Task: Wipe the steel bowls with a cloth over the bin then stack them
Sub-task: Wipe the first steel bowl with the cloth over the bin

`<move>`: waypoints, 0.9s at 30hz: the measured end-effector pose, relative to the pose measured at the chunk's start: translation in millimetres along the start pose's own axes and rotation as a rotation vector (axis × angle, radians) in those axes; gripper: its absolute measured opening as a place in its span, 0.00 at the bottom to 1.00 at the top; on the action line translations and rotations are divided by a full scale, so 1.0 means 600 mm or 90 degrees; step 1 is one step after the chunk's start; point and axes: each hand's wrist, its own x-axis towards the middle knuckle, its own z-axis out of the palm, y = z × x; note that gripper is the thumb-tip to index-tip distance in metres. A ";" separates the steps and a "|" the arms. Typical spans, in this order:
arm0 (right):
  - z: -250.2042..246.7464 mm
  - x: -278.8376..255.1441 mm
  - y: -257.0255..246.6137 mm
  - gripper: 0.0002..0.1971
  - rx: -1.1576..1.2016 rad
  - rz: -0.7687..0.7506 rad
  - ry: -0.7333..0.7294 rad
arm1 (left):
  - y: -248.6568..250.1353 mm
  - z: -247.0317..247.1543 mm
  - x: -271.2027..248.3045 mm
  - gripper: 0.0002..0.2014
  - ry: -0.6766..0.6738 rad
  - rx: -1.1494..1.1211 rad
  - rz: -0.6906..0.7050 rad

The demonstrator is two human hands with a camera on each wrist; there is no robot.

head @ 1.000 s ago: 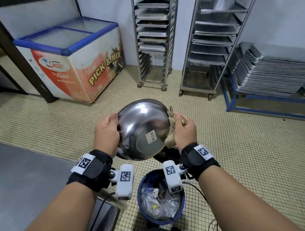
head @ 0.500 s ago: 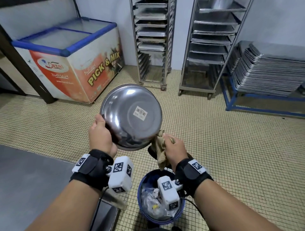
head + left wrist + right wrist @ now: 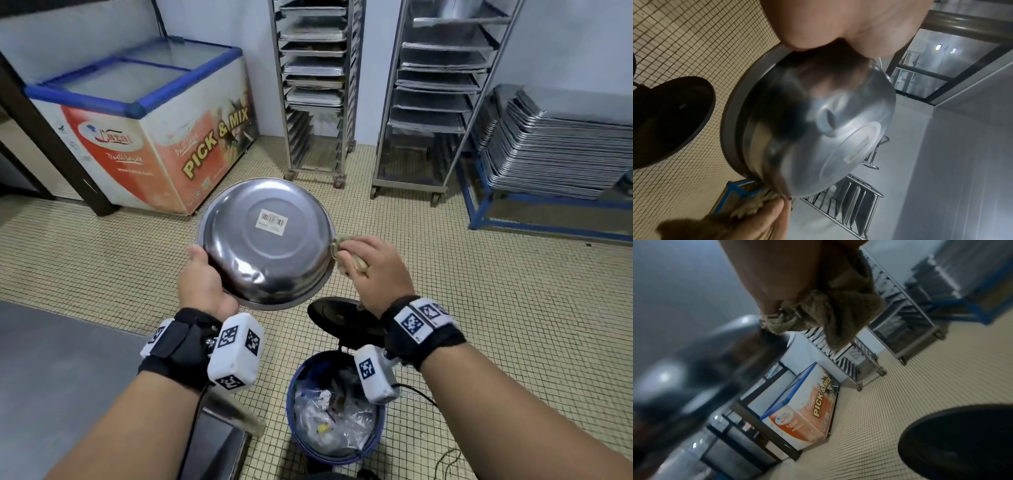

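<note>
A steel bowl (image 3: 267, 240) is held upside down above the floor, its base with a barcode sticker (image 3: 272, 221) facing up. My left hand (image 3: 202, 281) grips its near-left rim (image 3: 729, 123). My right hand (image 3: 373, 270) holds a bunched beige cloth (image 3: 346, 253) against the bowl's right rim. The cloth (image 3: 824, 314) hangs from the right fingers in the right wrist view, and shows at the bowl's lower edge as cloth (image 3: 754, 204) in the left wrist view. The blue bin (image 3: 334, 407) stands open below, its black lid (image 3: 342, 317) tipped up.
A grey steel counter (image 3: 58, 377) is at the lower left. A chest freezer (image 3: 154, 126) stands at the back left, two tray racks (image 3: 318, 85) at the back wall, and stacked metal trays (image 3: 561, 147) on a blue frame at the right. Tiled floor lies between.
The bowl has turned so its base faces up and has shifted slightly right. My right hand with the cloth dropped to the bowl's lower edge, then rose to its right rim.
</note>
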 end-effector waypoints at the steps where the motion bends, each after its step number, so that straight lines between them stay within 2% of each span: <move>1: 0.002 0.001 -0.007 0.15 -0.040 -0.007 -0.024 | 0.001 0.004 -0.004 0.18 -0.003 0.002 -0.007; 3: 0.009 -0.006 -0.020 0.17 -0.080 -0.002 -0.066 | 0.002 0.006 -0.005 0.19 -0.004 0.010 -0.004; 7: 0.035 -0.034 -0.040 0.18 -0.089 -0.012 -0.160 | 0.008 0.007 -0.003 0.31 -0.036 0.022 -0.009; 9: 0.046 -0.047 -0.039 0.19 -0.100 -0.051 -0.188 | 0.004 0.004 -0.002 0.30 -0.035 0.030 -0.006; 11: 0.056 -0.056 -0.027 0.20 -0.104 -0.070 -0.221 | -0.002 -0.003 -0.001 0.24 -0.013 0.023 0.006; 12: 0.059 -0.061 -0.019 0.20 -0.099 -0.074 -0.222 | -0.008 -0.008 0.001 0.22 -0.009 0.021 0.005; 16: 0.063 -0.077 -0.008 0.23 -0.032 -0.122 -0.137 | -0.019 -0.010 -0.015 0.27 -0.023 -0.018 -0.012; 18: 0.069 -0.083 -0.020 0.19 -0.020 -0.161 -0.135 | -0.026 -0.002 -0.025 0.22 -0.030 -0.038 -0.028; 21: 0.076 -0.081 -0.028 0.14 -0.032 -0.109 -0.154 | -0.031 0.011 -0.039 0.18 -0.054 -0.054 -0.043; 25: 0.061 -0.070 -0.016 0.13 -0.069 -0.042 -0.190 | -0.020 0.011 -0.030 0.26 -0.076 -0.042 -0.083; 27: 0.052 -0.059 -0.004 0.14 -0.108 0.009 -0.223 | -0.025 0.007 -0.023 0.25 -0.072 -0.055 -0.099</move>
